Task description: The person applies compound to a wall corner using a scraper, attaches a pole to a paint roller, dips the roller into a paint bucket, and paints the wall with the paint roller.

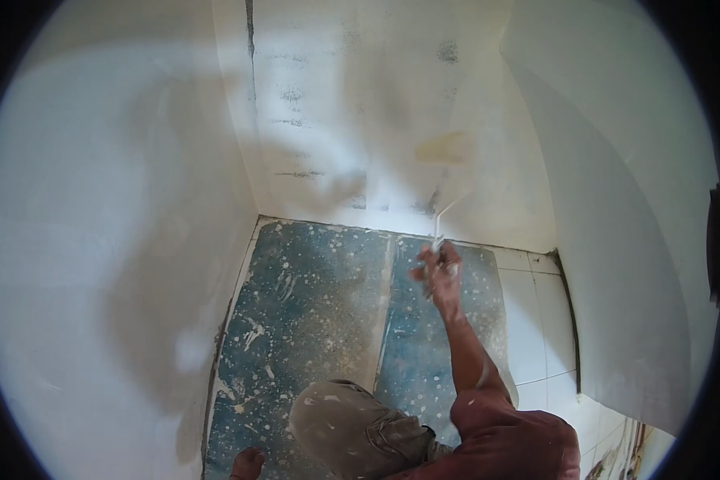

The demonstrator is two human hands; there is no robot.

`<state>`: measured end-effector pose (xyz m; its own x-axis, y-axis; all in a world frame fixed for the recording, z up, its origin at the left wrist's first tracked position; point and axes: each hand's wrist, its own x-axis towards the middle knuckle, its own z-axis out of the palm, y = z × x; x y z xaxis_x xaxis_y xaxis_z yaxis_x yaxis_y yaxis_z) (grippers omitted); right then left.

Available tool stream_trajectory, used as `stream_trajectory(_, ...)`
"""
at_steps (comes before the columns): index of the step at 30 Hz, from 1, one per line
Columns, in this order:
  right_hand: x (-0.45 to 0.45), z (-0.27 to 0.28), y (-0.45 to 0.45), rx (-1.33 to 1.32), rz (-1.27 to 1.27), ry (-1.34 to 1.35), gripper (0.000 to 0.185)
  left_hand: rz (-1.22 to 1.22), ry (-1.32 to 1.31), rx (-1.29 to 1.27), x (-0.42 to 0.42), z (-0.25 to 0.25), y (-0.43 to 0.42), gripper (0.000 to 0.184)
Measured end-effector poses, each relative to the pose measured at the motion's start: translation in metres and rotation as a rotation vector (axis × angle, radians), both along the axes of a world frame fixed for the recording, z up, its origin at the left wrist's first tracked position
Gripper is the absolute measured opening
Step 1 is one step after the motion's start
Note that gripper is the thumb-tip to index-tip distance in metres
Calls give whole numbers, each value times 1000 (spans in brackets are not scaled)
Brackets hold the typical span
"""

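Note:
My right hand [440, 270] reaches out toward the back wall, its fingers wrapped round the handle of a paint roller. The thin bent wire frame [438, 224] of the roller rises from the fist. Against the wall above it, the yellowish roller sleeve [444, 148] is smeared by motion. My left hand [248, 462] is low at the bottom edge, beside my bent knee. Its fingers look curled in, with nothing seen in them. The back wall [392, 120] is whitish with dark rough patches and streaks.
Blue sheets [312, 296] spattered with white lie on the floor, meeting at a pale seam. White tiles [528, 320] show at the right. A smooth wall [72, 240] stands close on the left, and a pale curved surface [616, 264] on the right. Shadows fall on the walls.

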<state>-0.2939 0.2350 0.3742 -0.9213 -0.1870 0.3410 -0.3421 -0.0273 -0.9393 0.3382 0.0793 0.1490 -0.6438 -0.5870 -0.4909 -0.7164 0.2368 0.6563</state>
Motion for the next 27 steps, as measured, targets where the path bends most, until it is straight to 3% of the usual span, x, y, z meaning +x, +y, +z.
stream_trajectory(2, 25, -8, 2, 82, 128, -313, 29, 36, 20, 46, 3, -8, 1, 44)
stream_trajectory(5, -7, -81, -12, 381, -162, -30, 31, 137, -3, 141, 9, -8, 0, 44)
stream_trajectory(8, -20, -76, -47, 238, -303, -150, 33, 130, 11, 116, 18, -12, -3, 44)
stream_trajectory(10, -36, -58, -75, 152, -371, 44, 38, 113, -31, 65, 8, 7, -1, 42)
stream_trajectory(11, -39, -28, -86, 95, -278, -4, 36, 104, -54, 41, 5, 19, 3, 42)
stream_trajectory(14, -83, 29, -131, -131, -152, 128, 29, 130, 5, 65, 10, 12, 2, 41)
stream_trajectory(16, -112, 69, -160, -116, -261, 309, 30, 127, 5, 37, 11, 8, -2, 41)
stream_trajectory(21, -161, 144, -198, -91, -325, 200, 38, 35, -67, 5, 11, 3, 0, 43)
stream_trajectory(24, -178, 189, -196, -90, -229, 94, 45, -29, -122, 36, -3, 38, 2, 47)
stream_trajectory(27, -183, 184, -176, -58, -213, 82, 50, -5, -124, 29, -8, 50, 6, 49)
